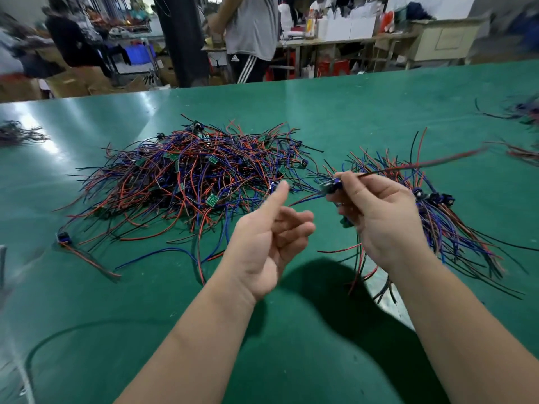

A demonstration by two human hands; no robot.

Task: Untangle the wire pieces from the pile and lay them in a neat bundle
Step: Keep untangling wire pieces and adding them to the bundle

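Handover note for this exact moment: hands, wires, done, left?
Right hand: pinches one red-and-black wire piece with a blue connector, held above the green table.
Left hand: free, fingers loosely curled.
Big tangled pile of red, blue and black wire pieces: table centre.
Partly aligned bundle: under the right hand.
Done: some pieces bundled.
Left: lay the held piece down, clear most of the pile.

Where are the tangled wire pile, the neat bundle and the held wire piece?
Tangled red, blue, black wire pile (186, 176): head view, heap centre.
Neat wire bundle (449, 228): head view, middle strands.
Held wire piece (330, 186): head view, connector end.
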